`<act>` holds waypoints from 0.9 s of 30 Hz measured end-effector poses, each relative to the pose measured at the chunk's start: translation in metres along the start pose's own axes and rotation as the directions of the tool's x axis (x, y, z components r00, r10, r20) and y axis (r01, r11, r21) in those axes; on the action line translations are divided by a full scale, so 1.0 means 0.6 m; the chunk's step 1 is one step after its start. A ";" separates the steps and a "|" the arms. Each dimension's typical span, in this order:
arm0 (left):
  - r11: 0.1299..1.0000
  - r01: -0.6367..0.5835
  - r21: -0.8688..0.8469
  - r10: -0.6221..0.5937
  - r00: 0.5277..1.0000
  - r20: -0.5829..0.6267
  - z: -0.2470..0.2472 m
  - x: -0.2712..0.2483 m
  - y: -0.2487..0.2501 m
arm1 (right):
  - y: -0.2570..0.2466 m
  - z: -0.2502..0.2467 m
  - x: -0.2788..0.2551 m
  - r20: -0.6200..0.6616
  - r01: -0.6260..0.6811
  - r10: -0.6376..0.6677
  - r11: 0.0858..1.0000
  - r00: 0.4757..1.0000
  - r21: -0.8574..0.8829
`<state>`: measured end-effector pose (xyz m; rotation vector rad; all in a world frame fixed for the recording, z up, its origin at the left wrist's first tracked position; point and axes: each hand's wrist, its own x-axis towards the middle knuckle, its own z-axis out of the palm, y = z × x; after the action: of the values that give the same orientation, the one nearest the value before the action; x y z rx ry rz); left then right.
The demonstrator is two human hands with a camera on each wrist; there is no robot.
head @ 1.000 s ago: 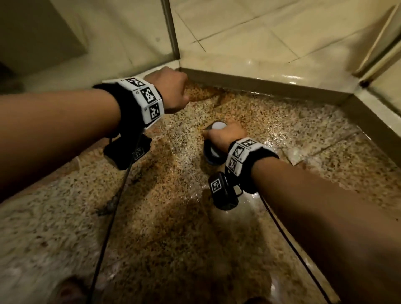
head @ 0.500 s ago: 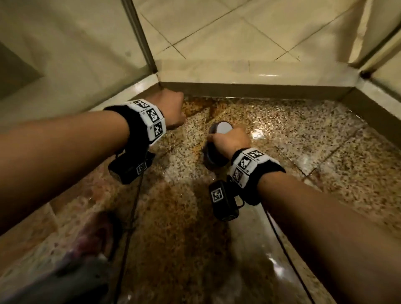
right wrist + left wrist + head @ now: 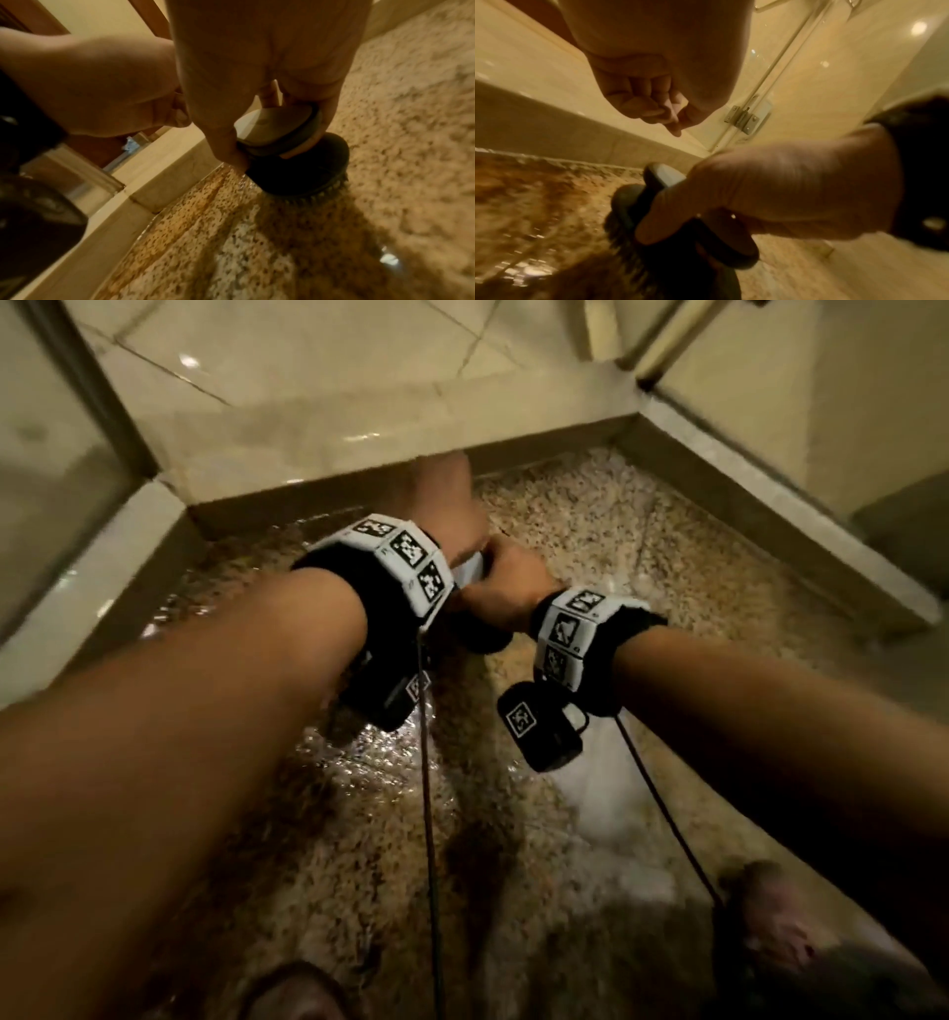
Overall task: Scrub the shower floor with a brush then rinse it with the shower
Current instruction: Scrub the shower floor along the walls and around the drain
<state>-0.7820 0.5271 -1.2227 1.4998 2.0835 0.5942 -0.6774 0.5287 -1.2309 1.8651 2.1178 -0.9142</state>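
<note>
Speckled wet granite shower floor [image 3: 590, 516] was seen from the head, the right hand [image 3: 506, 593] clamped on a round dark brush with pale top [image 3: 470, 570]. From the left wrist, the left hand [image 3: 652, 95] was curled, empty, above it. From the right wrist, bristles were pressed down by the kerb [image 3: 159, 178].

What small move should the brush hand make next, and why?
Probably keep sweeping the brush across the wet floor: the right hand grips its knob with bristles down, the left hand is fisted and empty, and no shower head is visible.
</note>
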 end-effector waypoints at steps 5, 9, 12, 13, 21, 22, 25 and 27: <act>1.000 -0.007 -0.007 0.007 0.997 0.083 0.055 -0.012 0.025 | 0.051 -0.034 -0.029 0.021 0.081 -0.078 0.976 0.997 -0.203; 0.992 -0.052 0.113 0.038 0.992 0.121 0.082 -0.026 0.043 | 0.113 -0.052 -0.054 0.065 0.121 -0.107 0.948 0.992 -0.294; 0.975 -0.141 0.172 0.116 0.982 0.148 0.091 -0.035 0.074 | 0.166 -0.072 -0.068 0.039 0.125 -0.119 0.948 0.992 -0.292; 0.968 -0.163 0.193 0.136 0.980 0.147 0.093 -0.037 0.086 | 0.183 -0.079 -0.070 0.026 0.117 -0.114 0.952 0.993 -0.283; 0.932 -0.155 0.328 0.112 0.983 0.146 0.057 -0.050 0.136 | 0.223 -0.064 -0.045 -0.058 0.102 -0.099 0.994 0.993 0.035; 0.930 -0.136 0.342 0.091 0.985 0.143 0.045 -0.053 0.132 | 0.219 -0.053 -0.040 -0.051 0.108 -0.104 0.991 0.993 0.084; 0.952 -0.023 0.305 -0.010 0.994 0.108 -0.006 -0.066 0.114 | 0.188 -0.011 -0.038 0.022 0.118 -0.126 0.966 0.992 0.229; 0.956 0.046 0.289 -0.066 0.996 0.059 -0.041 -0.074 0.110 | 0.155 0.009 -0.040 0.057 0.145 -0.166 0.952 0.984 0.271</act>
<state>-0.7369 0.5028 -1.1572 1.5845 2.2237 0.2200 -0.5864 0.5079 -1.2533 1.7580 2.2112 -1.3451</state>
